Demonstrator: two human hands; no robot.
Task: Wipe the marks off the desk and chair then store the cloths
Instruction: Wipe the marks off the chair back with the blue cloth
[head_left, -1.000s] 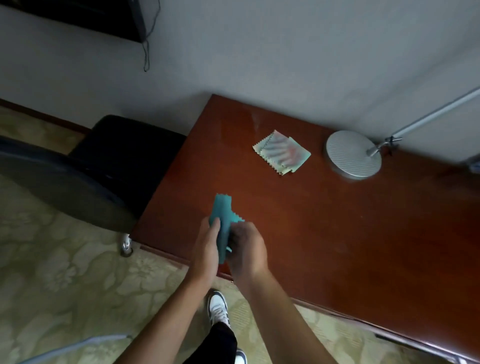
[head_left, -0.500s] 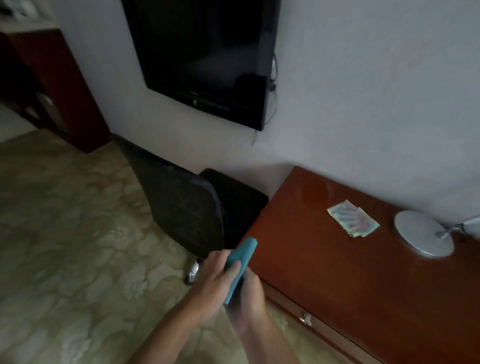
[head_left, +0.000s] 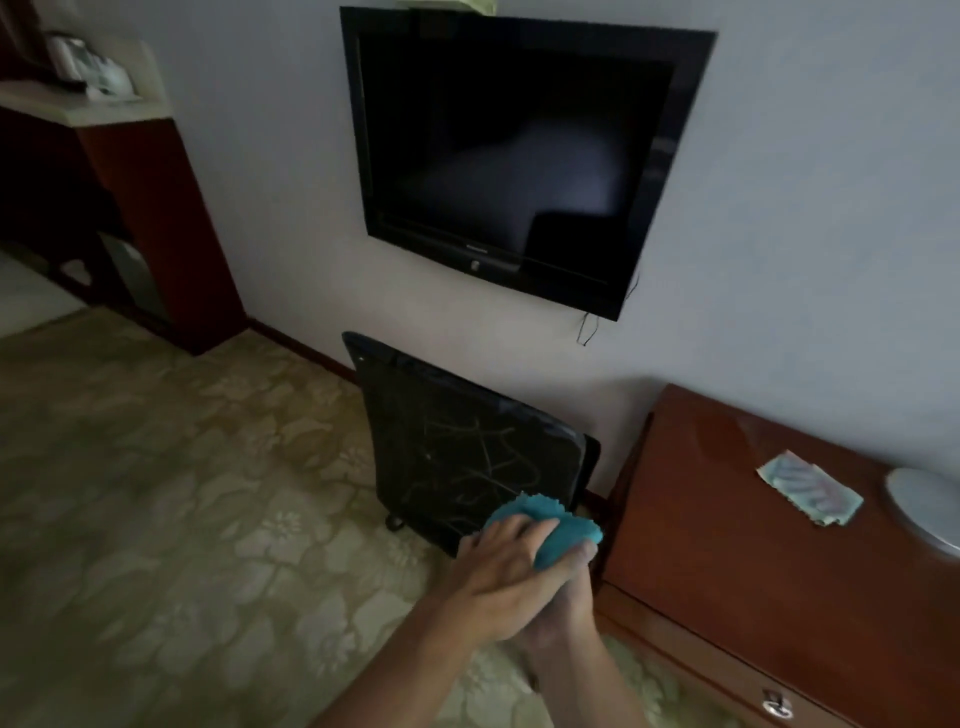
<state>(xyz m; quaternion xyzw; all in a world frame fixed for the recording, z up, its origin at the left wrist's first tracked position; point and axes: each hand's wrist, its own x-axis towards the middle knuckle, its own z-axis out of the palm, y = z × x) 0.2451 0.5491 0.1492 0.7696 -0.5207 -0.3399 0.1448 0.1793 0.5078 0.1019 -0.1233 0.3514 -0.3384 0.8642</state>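
Head view: one wide-angle frame, looking down across both forearms toward a wall.
Left hand (head_left: 506, 566): lies over the right hand, fingers laid across the top of a crumpled teal cloth with a zigzag edge (head_left: 550, 525), curled round it.
Right hand (head_left: 563, 597): mostly hidden under the left; a thumb or fingertip shows pressed against the cloth's lower right side, so it grips the cloth from below.
Teal cloth: bunched between both hands, held in front of the lower right corner of the chair back, just left of the desk's end; contact with the chair cannot be told.
Black chair back (head_left: 467, 457): tilted against the wall, pale scribbled lines across its surface.
Reddish-brown wooden desk (head_left: 727, 519): right of the chair, glossy top, drawer with a metal pull (head_left: 776, 707) at the front.
Second cloth, pale green with pink striping (head_left: 808, 488): folded flat on the desk top, near a round silver lamp base (head_left: 924, 512).
Black wall-mounted television (head_left: 519, 156): above the chair, screen dark.
Floor: beige floral carpet (head_left: 182, 493).
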